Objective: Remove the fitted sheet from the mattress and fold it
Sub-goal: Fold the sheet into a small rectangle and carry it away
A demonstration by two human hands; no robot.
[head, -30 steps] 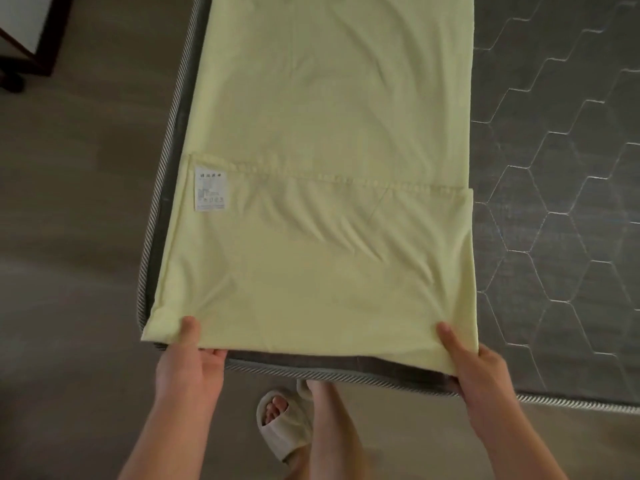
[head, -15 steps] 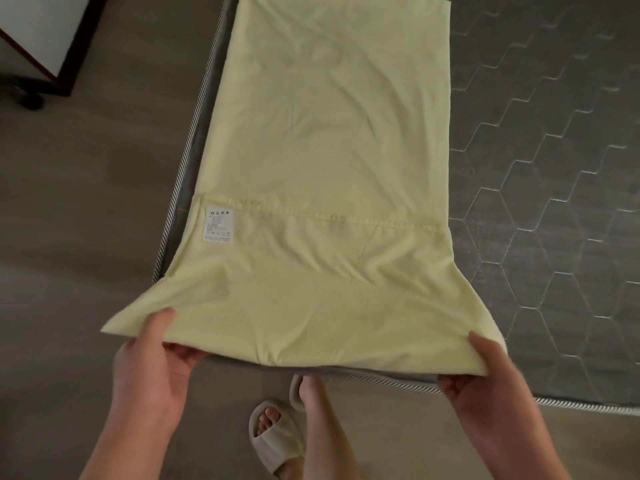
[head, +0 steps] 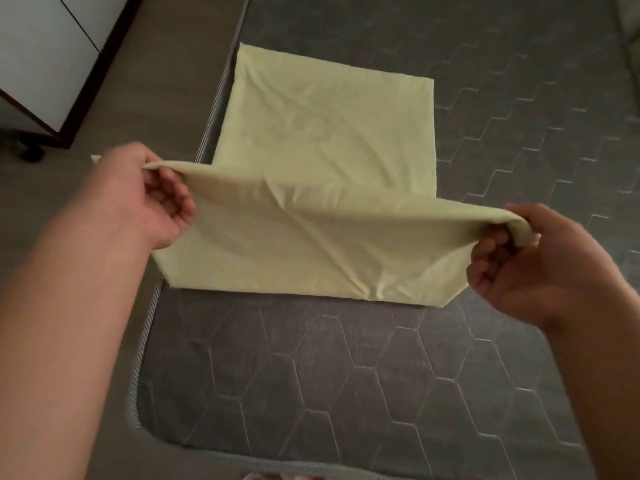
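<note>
The pale yellow fitted sheet (head: 325, 133), folded into a long strip, lies along the left side of the grey quilted mattress (head: 311, 382). Its near end is lifted off the mattress and doubled over away from me, with the fold line resting on the mattress. My left hand (head: 152, 199) pinches the raised left corner between thumb and fingers. My right hand (head: 519, 258) pinches the raised right corner the same way. The raised edge stretches taut between both hands, above the flat far part of the sheet.
The mattress's striped edge (head: 145, 344) runs along the left, with brown floor (head: 131, 98) beyond it. A white cabinet with a dark frame (head: 45, 64) stands at the upper left. Bare mattress surface lies to the right and in front of the sheet.
Both hands have lifted the sheet's near edge from the mattress foot and carried it up and away from me, doubling the strip over. The label side is now hidden.
</note>
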